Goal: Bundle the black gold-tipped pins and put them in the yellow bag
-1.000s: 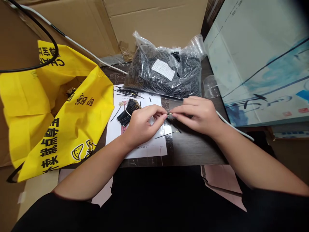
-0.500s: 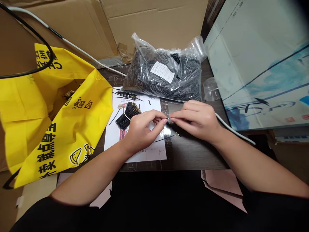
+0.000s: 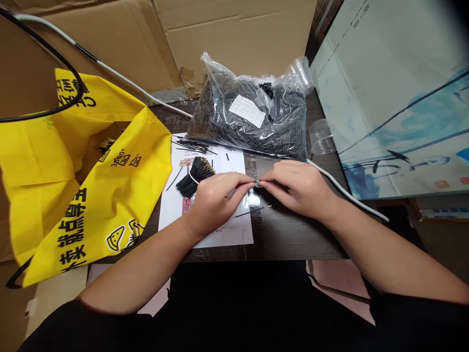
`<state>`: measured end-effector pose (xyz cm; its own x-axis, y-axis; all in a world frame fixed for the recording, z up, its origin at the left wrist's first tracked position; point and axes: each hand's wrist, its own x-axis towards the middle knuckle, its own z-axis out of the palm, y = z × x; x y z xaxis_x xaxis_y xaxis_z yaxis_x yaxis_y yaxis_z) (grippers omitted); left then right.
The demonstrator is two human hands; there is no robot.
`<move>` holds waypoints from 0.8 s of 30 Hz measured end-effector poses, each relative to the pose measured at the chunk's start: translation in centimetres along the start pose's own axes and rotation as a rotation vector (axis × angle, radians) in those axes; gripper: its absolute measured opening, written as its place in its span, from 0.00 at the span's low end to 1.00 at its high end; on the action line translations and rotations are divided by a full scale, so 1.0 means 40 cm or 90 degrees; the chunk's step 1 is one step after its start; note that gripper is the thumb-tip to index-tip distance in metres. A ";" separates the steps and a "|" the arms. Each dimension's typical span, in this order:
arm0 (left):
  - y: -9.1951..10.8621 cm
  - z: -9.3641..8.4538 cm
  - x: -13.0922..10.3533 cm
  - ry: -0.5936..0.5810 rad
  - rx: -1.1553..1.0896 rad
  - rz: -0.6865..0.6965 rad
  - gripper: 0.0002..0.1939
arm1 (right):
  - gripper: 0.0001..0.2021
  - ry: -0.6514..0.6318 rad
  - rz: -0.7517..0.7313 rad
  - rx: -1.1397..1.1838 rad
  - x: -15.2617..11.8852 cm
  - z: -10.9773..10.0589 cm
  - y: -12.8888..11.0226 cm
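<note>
My left hand (image 3: 217,199) and my right hand (image 3: 301,188) meet fingertip to fingertip over the table, both closed in a pinch. Between them shows the thin metal end of a wire (image 3: 256,183); the fingers hide most of it. Just below, a loose black wire (image 3: 252,211) with a gold-coloured end lies across the edge of the printed paper (image 3: 234,237). Beside my left hand, a bundle of black wires (image 3: 194,178) with gold-coloured ends is bound by a white tie. More loose black wires (image 3: 191,145) lie at the top of the paper.
Behind the hands rests a clear plastic bag (image 3: 252,132) full of short black tubes. Clear plastic cups (image 3: 322,137) are at its right. A yellow bag (image 3: 146,146) stands open on the left, with wires inside. A white cable (image 3: 351,195) runs along the right.
My right hand has shifted slightly down, and its fingers are drawn closer together. The dark wire that slanted below the fingertips is now mostly out of sight.
</note>
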<state>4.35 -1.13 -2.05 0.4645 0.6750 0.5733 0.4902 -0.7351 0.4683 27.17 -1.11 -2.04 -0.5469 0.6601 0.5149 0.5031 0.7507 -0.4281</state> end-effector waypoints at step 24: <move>0.011 -0.001 0.008 -0.004 -0.116 -0.106 0.06 | 0.03 0.019 0.051 0.035 -0.001 -0.004 -0.006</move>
<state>4.70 -1.24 -1.63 0.3931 0.7877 0.4743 0.4190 -0.6126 0.6702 27.16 -1.30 -1.84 -0.4858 0.7175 0.4992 0.5067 0.6965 -0.5080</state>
